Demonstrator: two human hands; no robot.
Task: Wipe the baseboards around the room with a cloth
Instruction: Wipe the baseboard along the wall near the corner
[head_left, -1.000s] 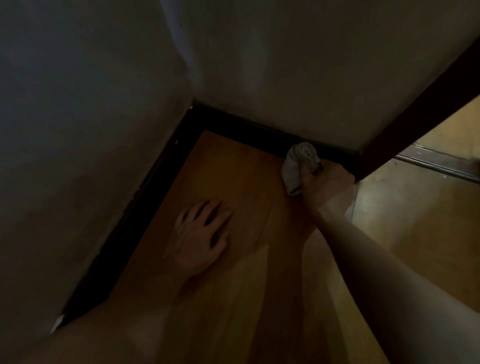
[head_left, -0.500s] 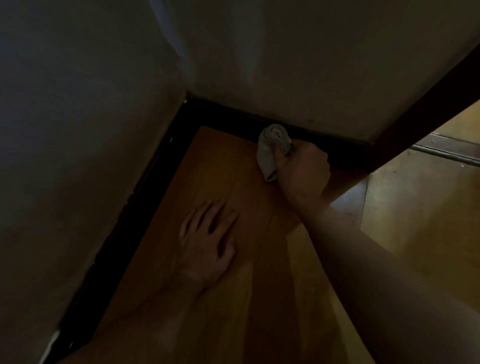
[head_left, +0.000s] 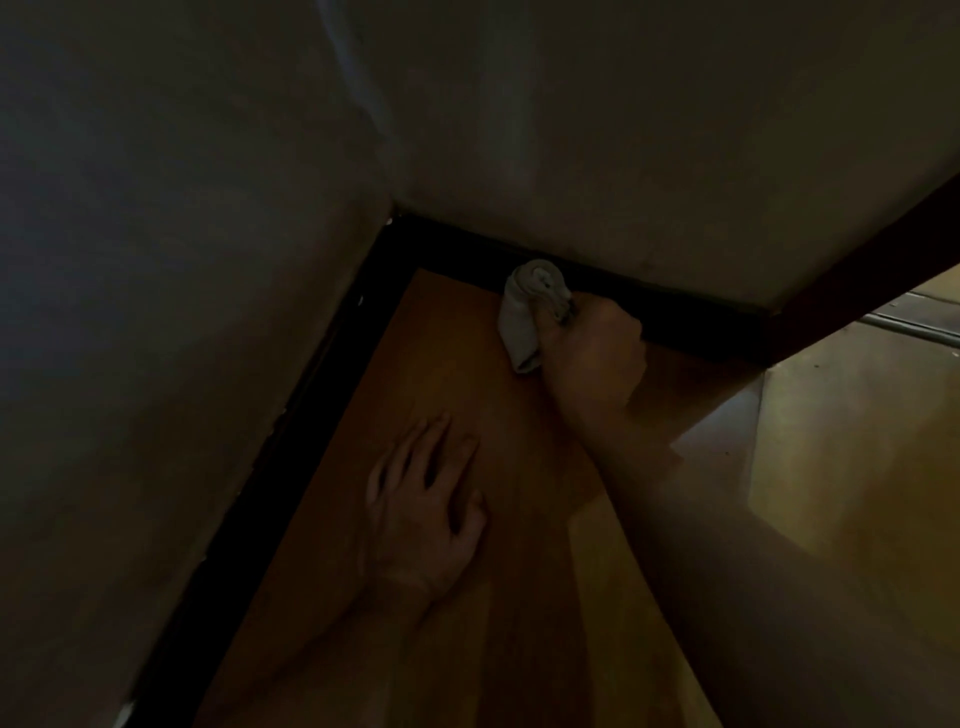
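Right grip is closed around a bunched cloth, which presses against the dark baseboard under the far wall. The baseboard's long axis runs left from the cloth to the corner, which is near. Left grip rests flat on the floor, fingers spread, holding nothing, farther from the baseboard. Judgement: the next stroke goes leftward.

Orange-brown wooden plank floor meets two pale plaster walls at a corner; a dark brown door post stands on the right.
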